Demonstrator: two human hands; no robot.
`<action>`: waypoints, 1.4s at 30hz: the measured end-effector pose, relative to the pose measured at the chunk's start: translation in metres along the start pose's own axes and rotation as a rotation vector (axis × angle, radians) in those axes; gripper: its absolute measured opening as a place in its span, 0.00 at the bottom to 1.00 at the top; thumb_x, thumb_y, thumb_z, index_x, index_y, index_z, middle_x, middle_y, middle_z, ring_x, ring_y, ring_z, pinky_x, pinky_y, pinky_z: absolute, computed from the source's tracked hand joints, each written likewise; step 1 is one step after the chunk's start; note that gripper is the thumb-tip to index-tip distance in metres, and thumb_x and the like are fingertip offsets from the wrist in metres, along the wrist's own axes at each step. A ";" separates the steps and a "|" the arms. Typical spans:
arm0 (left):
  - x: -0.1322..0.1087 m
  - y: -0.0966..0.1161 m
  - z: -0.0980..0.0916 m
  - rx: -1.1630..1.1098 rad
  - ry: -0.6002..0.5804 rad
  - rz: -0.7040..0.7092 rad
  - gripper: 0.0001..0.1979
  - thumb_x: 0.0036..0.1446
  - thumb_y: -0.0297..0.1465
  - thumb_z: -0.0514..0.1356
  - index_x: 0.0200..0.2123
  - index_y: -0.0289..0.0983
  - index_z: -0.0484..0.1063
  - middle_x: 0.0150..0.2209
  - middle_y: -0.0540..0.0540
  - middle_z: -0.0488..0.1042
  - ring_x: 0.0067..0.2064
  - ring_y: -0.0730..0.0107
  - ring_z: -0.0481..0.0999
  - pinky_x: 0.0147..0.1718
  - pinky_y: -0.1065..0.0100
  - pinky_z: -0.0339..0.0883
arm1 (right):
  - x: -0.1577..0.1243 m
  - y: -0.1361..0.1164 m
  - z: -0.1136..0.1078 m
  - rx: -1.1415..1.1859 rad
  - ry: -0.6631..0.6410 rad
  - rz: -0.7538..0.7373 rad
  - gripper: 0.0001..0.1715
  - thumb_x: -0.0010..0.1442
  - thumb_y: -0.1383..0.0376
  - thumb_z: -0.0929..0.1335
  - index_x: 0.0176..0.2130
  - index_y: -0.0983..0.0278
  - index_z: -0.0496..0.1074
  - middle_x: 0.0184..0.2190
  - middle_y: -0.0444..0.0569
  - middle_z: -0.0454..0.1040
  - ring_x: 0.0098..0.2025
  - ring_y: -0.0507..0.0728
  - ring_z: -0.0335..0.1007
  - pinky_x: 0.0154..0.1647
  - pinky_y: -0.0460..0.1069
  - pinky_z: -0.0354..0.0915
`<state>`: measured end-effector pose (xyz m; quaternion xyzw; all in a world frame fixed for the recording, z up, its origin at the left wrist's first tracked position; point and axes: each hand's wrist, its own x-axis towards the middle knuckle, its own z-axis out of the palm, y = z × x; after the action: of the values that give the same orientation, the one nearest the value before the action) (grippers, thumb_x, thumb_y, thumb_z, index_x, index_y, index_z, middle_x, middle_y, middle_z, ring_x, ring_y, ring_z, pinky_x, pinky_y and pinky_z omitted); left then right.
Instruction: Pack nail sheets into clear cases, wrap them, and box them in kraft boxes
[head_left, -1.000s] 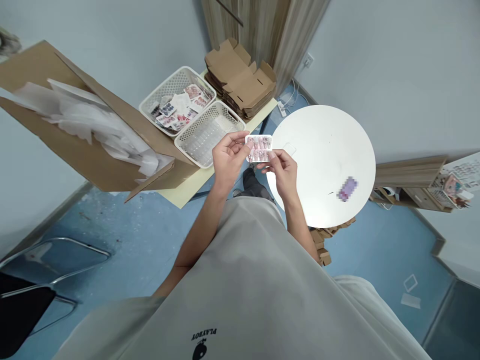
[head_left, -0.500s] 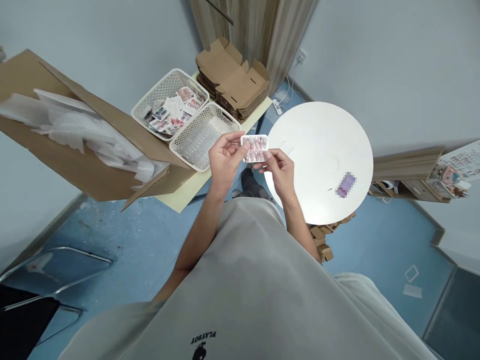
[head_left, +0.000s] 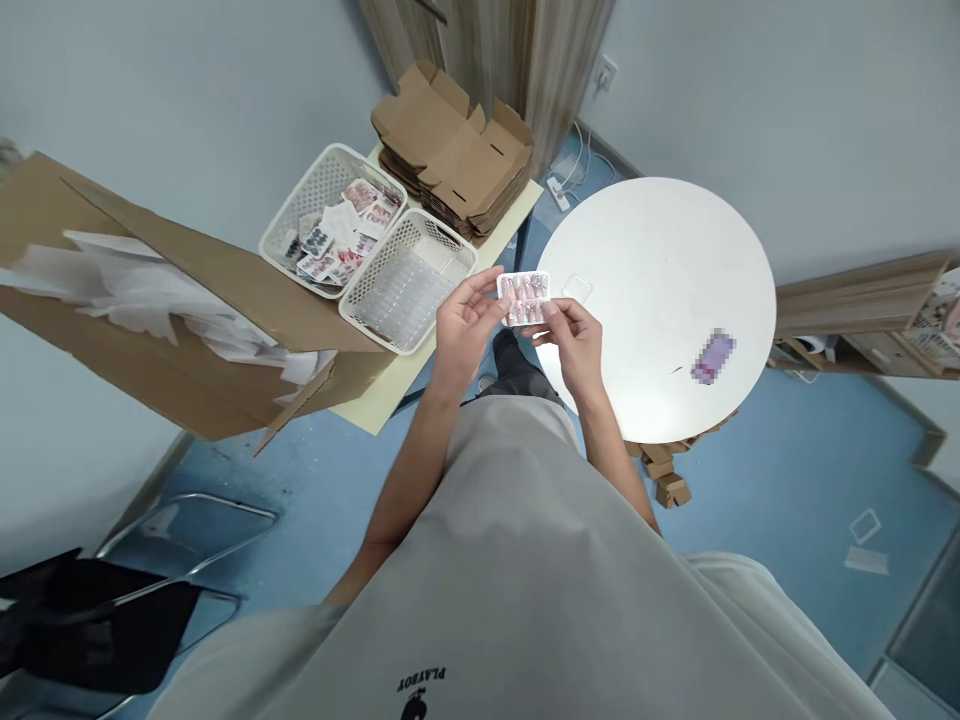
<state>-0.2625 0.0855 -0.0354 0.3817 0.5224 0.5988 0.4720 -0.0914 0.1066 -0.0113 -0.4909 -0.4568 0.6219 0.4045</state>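
Between my hands is a small white-edged tray of press-on nails (head_left: pixel 524 290), pinkish and set in two rows. My left hand (head_left: pixel 466 325) grips its left side, thumb on the front. On the lower right corner, the thumb and fingers of my right hand (head_left: pixel 574 340) close on it. Left of my left hand stands a white basket of clear plastic pieces (head_left: pixel 409 285). Beside that, another white basket (head_left: pixel 289 215) contains several nail sets on cards. A clear rectangular frame (head_left: pixel 577 288) lies on the round white table (head_left: pixel 660 250), just right of the tray.
Flattened brown cardboard boxes (head_left: pixel 457 150) are stacked behind the baskets on a pale yellow table (head_left: pixel 367 408). A large carton (head_left: pixel 187 370) with white sheets is at left. A blurred purple item (head_left: pixel 713 356) lies on the round table. A black chair (head_left: pixel 112 620) stands lower left.
The view has shifted, so the round table and shelf sit farther right. Both hands keep hold of the nail tray, which shows at a slightly different tilt.
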 end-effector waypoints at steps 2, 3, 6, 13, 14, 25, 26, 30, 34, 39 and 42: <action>0.003 -0.006 0.001 0.011 -0.061 -0.035 0.33 0.63 0.54 0.72 0.64 0.43 0.77 0.60 0.37 0.81 0.62 0.49 0.83 0.59 0.53 0.80 | 0.006 0.007 -0.006 0.014 0.023 0.015 0.29 0.65 0.36 0.75 0.43 0.57 0.79 0.36 0.46 0.82 0.42 0.59 0.86 0.37 0.51 0.81; 0.005 -0.009 0.001 0.021 -0.093 -0.054 0.34 0.63 0.54 0.72 0.65 0.43 0.76 0.60 0.37 0.82 0.61 0.49 0.83 0.60 0.52 0.80 | 0.009 0.010 -0.008 0.018 0.039 0.018 0.29 0.64 0.36 0.76 0.43 0.57 0.79 0.37 0.46 0.82 0.42 0.59 0.85 0.37 0.51 0.81; 0.013 -0.016 0.005 0.045 -0.178 -0.126 0.34 0.63 0.53 0.73 0.65 0.42 0.77 0.59 0.37 0.83 0.60 0.48 0.84 0.60 0.51 0.80 | 0.020 0.021 -0.014 0.020 0.117 0.014 0.30 0.62 0.36 0.77 0.44 0.57 0.79 0.38 0.47 0.83 0.43 0.59 0.83 0.40 0.53 0.81; 0.049 -0.056 0.016 0.055 -0.219 -0.300 0.34 0.62 0.52 0.73 0.64 0.41 0.76 0.56 0.37 0.85 0.59 0.51 0.85 0.59 0.53 0.80 | 0.055 0.049 -0.030 0.063 0.235 0.074 0.31 0.60 0.35 0.77 0.45 0.57 0.81 0.37 0.46 0.83 0.39 0.57 0.81 0.36 0.52 0.82; 0.055 -0.066 0.018 0.063 -0.213 -0.324 0.33 0.63 0.52 0.73 0.63 0.41 0.77 0.55 0.37 0.85 0.58 0.52 0.86 0.58 0.53 0.81 | 0.060 0.056 -0.033 0.070 0.252 0.084 0.32 0.60 0.35 0.77 0.45 0.58 0.81 0.37 0.46 0.83 0.38 0.57 0.81 0.36 0.51 0.82; 0.112 -0.180 0.061 0.214 -0.427 -0.636 0.26 0.57 0.37 0.75 0.57 0.37 0.79 0.51 0.37 0.85 0.51 0.54 0.85 0.53 0.53 0.81 | 0.097 0.160 -0.086 0.013 0.568 0.390 0.33 0.57 0.36 0.75 0.41 0.62 0.79 0.36 0.47 0.83 0.39 0.54 0.77 0.38 0.50 0.79; 0.116 -0.188 0.066 0.247 -0.440 -0.655 0.25 0.56 0.34 0.74 0.57 0.37 0.79 0.51 0.37 0.85 0.52 0.53 0.85 0.54 0.53 0.81 | 0.098 0.168 -0.092 -0.004 0.572 0.421 0.33 0.56 0.37 0.75 0.41 0.63 0.79 0.36 0.47 0.83 0.39 0.54 0.77 0.39 0.50 0.79; 0.125 -0.219 0.074 0.384 -0.424 -0.703 0.22 0.56 0.28 0.71 0.55 0.35 0.80 0.50 0.35 0.85 0.51 0.53 0.84 0.57 0.50 0.79 | 0.098 0.194 -0.108 -0.082 0.586 0.492 0.32 0.57 0.37 0.75 0.40 0.62 0.79 0.36 0.47 0.83 0.37 0.54 0.74 0.40 0.51 0.75; 0.125 -0.239 0.066 0.436 -0.401 -0.693 0.20 0.57 0.27 0.69 0.54 0.33 0.79 0.50 0.33 0.84 0.52 0.54 0.84 0.60 0.50 0.77 | 0.098 0.210 -0.112 -0.153 0.579 0.539 0.30 0.60 0.38 0.73 0.40 0.61 0.78 0.37 0.48 0.83 0.34 0.55 0.74 0.41 0.52 0.74; 0.121 -0.243 0.056 0.523 -0.344 -0.649 0.17 0.59 0.28 0.67 0.52 0.33 0.80 0.52 0.33 0.84 0.55 0.52 0.84 0.62 0.50 0.76 | 0.102 0.217 -0.107 -0.194 0.579 0.591 0.27 0.63 0.40 0.73 0.40 0.61 0.79 0.38 0.50 0.84 0.34 0.57 0.76 0.43 0.53 0.74; 0.120 -0.242 0.058 0.538 -0.363 -0.621 0.16 0.61 0.29 0.68 0.53 0.34 0.80 0.56 0.32 0.83 0.59 0.50 0.82 0.65 0.49 0.74 | 0.104 0.217 -0.104 -0.255 0.590 0.591 0.24 0.63 0.44 0.74 0.41 0.62 0.79 0.39 0.52 0.84 0.37 0.58 0.78 0.48 0.54 0.75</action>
<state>-0.1991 0.2184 -0.2687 0.4148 0.6582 0.1950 0.5973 -0.0217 0.1684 -0.2561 -0.8033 -0.2347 0.4827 0.2582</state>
